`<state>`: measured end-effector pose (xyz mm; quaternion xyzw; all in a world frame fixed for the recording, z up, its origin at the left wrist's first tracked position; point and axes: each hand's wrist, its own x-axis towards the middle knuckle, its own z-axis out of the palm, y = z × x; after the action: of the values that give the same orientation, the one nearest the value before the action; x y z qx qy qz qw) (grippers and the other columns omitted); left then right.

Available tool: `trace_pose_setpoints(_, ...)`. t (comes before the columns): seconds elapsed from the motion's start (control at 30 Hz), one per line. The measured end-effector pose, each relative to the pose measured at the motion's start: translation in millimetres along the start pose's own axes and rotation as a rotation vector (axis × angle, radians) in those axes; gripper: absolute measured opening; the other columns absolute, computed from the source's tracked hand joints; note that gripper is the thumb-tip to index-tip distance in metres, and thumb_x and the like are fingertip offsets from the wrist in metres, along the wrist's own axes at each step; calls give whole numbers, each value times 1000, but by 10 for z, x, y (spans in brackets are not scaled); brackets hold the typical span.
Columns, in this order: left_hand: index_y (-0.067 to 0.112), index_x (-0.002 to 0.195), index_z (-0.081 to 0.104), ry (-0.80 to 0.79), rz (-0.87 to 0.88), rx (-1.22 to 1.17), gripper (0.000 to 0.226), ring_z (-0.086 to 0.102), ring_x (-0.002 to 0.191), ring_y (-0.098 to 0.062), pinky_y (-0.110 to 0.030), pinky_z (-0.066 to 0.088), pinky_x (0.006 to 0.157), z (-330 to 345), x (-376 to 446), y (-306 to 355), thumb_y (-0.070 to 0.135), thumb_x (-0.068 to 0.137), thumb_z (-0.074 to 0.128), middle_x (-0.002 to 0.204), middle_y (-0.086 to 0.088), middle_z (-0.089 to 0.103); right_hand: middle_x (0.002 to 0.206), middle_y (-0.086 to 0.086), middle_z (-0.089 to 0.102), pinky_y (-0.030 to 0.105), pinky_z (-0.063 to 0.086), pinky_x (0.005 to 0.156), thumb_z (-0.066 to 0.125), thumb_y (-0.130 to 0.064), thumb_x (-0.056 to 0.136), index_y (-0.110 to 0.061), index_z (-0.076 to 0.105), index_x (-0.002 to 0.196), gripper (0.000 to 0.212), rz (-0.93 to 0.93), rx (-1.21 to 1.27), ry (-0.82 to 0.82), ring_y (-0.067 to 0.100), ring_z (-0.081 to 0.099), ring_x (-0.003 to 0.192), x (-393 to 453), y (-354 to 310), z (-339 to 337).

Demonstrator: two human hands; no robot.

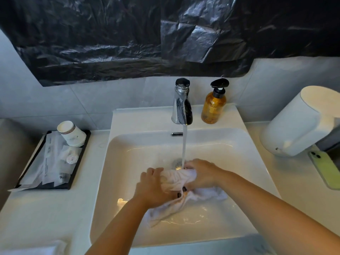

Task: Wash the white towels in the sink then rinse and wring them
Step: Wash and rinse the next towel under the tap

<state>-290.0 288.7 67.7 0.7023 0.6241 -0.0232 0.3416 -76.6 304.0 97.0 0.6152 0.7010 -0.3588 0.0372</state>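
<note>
A wet white towel (176, 179) is bunched between both hands over the white sink (132, 155), with its loose ends trailing down into the basin. My left hand (153, 184) grips the towel's left part and my right hand (201, 173) grips its right part. Water streams from the chrome faucet (181, 107) onto the towel beside my right hand, just in front of the drain (177, 162).
An amber soap pump bottle (214, 105) stands right of the faucet. A black tray (46, 186) with stacked paper cups (71, 133) and sachets sits on the left counter. A white dispenser (301, 122) and a green phone (325, 168) are at the right. Another white cloth (33, 249) lies at the bottom left.
</note>
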Motion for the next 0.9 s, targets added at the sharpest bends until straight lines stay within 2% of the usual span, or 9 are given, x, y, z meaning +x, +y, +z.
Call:
trace_pose_setpoints(0.1,26,129,44,-28,44,-78,91,55,101,-13,-28,52,86,0,24,-41,67,57,81,117,4,49,102,-4,59,31,53,61,81,-44,66,-31,51,118,61,60,-12,-152,17,62,83,-19,-6,49)
trace_pose_setpoints(0.17,29,121,47,73,93,-148,83,58,92,-11,-27,53,78,-70,17,-20,59,54,87,109,8,49,90,-3,58,30,43,59,80,-40,70,-25,51,99,43,14,-87,-92,20,59,79,-19,-10,15)
trace_pose_setpoints(0.33,17,119,58,657,404,-122,76,63,87,-21,-35,49,70,-263,-28,149,48,54,85,103,2,61,84,1,58,35,41,62,80,-23,62,-16,61,90,35,-304,-352,640,27,57,78,-130,-20,-116)
trace_pose_setpoints(0.5,30,118,64,399,525,73,61,54,62,1,-26,43,80,-400,-212,-7,72,73,60,64,20,56,81,-9,59,30,35,68,53,-52,78,-25,66,89,32,-352,-373,397,16,55,79,-364,208,177)
trace_pose_setpoints(0.6,25,129,61,405,501,65,68,61,101,-11,-29,48,87,-211,-147,-40,68,76,54,111,9,65,101,-1,63,33,46,73,43,-40,87,-19,67,110,39,-276,-303,506,22,61,93,-322,395,339)
trace_pose_setpoints(0.7,21,157,19,146,283,232,96,16,149,-32,-52,20,118,108,-6,117,75,78,28,163,-8,15,144,13,45,51,43,99,33,-45,92,-17,46,143,59,-101,-236,523,35,43,132,-123,336,493)
trace_pose_setpoints(0.73,19,158,12,116,231,306,95,10,151,-33,-59,13,118,207,28,178,74,81,21,165,-11,7,148,14,42,55,40,102,32,-46,92,-19,42,145,60,-90,-253,516,36,40,136,-50,304,570)
trace_pose_setpoints(0.8,12,152,32,216,238,373,85,36,141,-38,-69,30,108,338,94,208,67,87,27,156,-17,35,139,12,53,56,45,95,34,-41,93,-20,49,136,51,-110,-309,540,34,51,126,77,251,644)
trace_pose_setpoints(0.9,14,139,51,409,392,267,65,58,115,-30,-56,46,97,452,187,96,57,91,40,129,-8,60,107,6,61,42,49,74,39,-33,91,-17,61,115,36,-144,-342,670,28,58,91,196,227,655)
